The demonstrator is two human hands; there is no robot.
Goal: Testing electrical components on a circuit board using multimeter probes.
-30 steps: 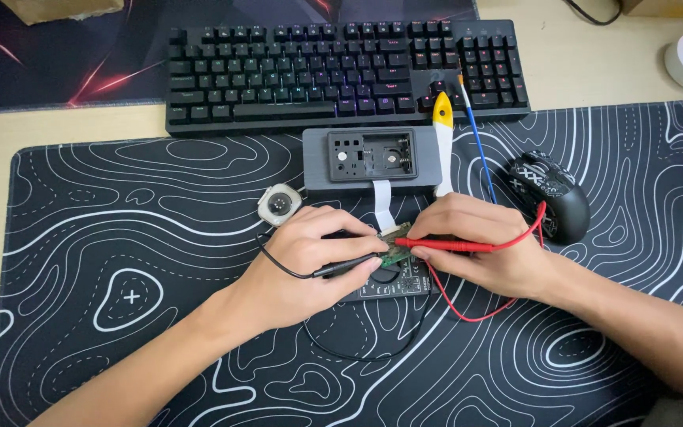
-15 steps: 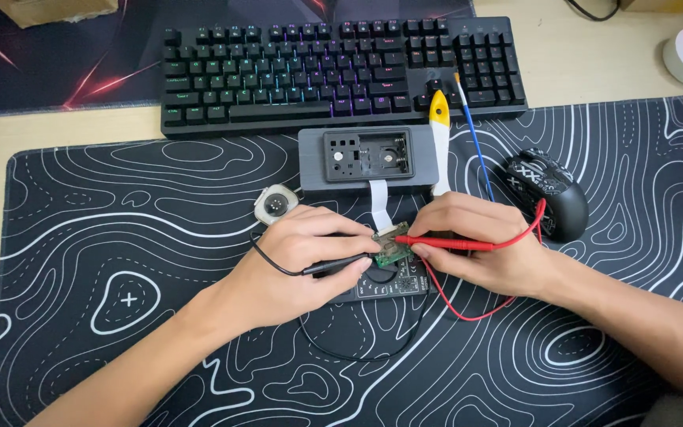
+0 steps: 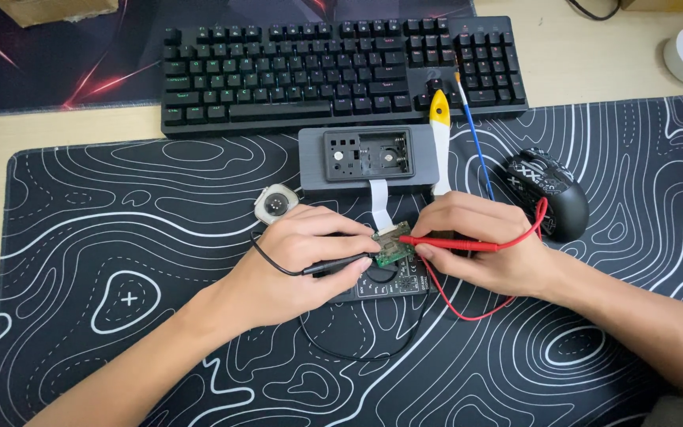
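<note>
The left hand (image 3: 298, 249) has its fingers closed round a black probe (image 3: 340, 264), the right hand (image 3: 480, 241) pinches a red probe (image 3: 444, 243). Both tips meet on a small green circuit board (image 3: 391, 247) lying between the two sets of fingers, over a black meter (image 3: 393, 278). Just beyond the fingers sits a grey casing (image 3: 369, 162), joined to the board by a white ribbon cable (image 3: 379, 212).

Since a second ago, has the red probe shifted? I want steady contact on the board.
No. The red probe in the right hand points at the same spot on the small green board, just below the grey case.
</note>
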